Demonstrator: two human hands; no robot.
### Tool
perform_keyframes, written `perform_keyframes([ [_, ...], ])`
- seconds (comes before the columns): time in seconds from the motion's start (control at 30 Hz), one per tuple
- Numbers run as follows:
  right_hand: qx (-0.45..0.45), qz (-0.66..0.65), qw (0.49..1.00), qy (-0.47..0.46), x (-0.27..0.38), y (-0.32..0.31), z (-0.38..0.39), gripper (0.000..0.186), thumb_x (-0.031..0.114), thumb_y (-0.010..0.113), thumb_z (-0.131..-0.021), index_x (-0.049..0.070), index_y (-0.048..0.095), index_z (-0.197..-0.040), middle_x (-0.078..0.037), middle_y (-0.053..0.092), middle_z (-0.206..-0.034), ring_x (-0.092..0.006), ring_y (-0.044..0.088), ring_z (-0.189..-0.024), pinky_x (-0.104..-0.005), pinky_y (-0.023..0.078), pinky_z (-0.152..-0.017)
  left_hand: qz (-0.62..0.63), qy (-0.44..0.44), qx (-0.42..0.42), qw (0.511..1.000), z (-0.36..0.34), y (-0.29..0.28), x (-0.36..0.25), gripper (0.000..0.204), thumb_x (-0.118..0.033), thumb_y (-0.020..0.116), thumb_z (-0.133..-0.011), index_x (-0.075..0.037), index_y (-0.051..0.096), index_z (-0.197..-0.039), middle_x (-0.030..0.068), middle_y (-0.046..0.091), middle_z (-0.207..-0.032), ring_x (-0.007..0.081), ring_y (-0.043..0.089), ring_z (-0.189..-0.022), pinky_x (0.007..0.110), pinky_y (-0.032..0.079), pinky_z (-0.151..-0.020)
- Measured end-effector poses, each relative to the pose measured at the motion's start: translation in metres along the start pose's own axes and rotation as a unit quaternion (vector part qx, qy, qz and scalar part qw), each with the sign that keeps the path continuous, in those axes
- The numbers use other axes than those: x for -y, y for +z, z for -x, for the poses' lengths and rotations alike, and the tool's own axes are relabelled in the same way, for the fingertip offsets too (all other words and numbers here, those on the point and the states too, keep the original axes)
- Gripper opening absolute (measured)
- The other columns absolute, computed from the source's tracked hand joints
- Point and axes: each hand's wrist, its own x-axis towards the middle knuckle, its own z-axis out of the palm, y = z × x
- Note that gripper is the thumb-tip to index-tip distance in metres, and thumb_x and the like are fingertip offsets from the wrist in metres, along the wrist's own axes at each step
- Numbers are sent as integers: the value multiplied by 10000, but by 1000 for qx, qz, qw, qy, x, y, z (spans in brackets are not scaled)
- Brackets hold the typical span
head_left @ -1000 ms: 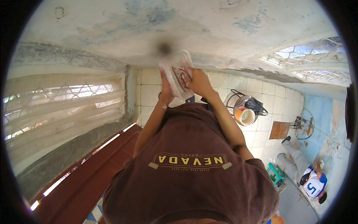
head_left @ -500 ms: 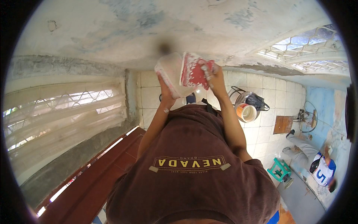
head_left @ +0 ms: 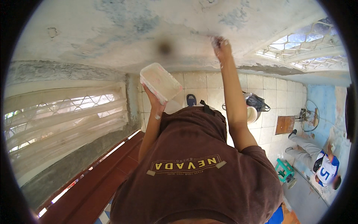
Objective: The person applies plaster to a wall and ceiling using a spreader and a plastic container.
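My left hand (head_left: 154,98) is closed on the side of a whitish rectangular plastic tub (head_left: 164,80), tilted in front of the wall. Smears of pale paste and pinkish marks coat the tub's inside and rim. Raised up at the wall (head_left: 179,26), my right hand (head_left: 223,49) is closed on a putty spreader. The spreader's red blade, plain a moment ago, is now mostly hidden by the hand and blur. White paste sticks to the right fingers and wrist. The wall is patchy white with bluish-grey stains.
A pale bucket (head_left: 252,114) and a black plastic bag (head_left: 256,102) are on the tiled floor at right. Farther right are a green stool (head_left: 284,170) and a co-worker (head_left: 323,168) by a wall. A grilled window (head_left: 309,44) is at upper right; a sheer-covered window (head_left: 63,110) lies left.
My right hand has left the tub and gone up to the wall with the red putty spreader. The left hand has shifted the tub slightly left and turned it.
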Motion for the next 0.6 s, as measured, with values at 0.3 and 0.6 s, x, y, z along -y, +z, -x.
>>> perform_keyframes([
  [0.3,-148,87,973,-156,25,24,78,149,56,491,-954,-30,600,-1010,-122,645,-921,-166,623,-801,-289,558,-732,48,12,-34,998,14,-7,-7,743,-695,327,-941,-203,281,-1496,57,380,-1479,291,415,-1334,492,396,-1083],
  [0.6,-70,56,995,43,-77,-13,20,329,72,283,-1005,-62,584,-1020,-189,665,-1023,-200,615,-864,-263,549,-783,22,-4,-26,999,1,0,-11,753,-704,318,-937,-191,294,-1487,71,404,-1458,303,433,-1317,498,400,-1082],
])
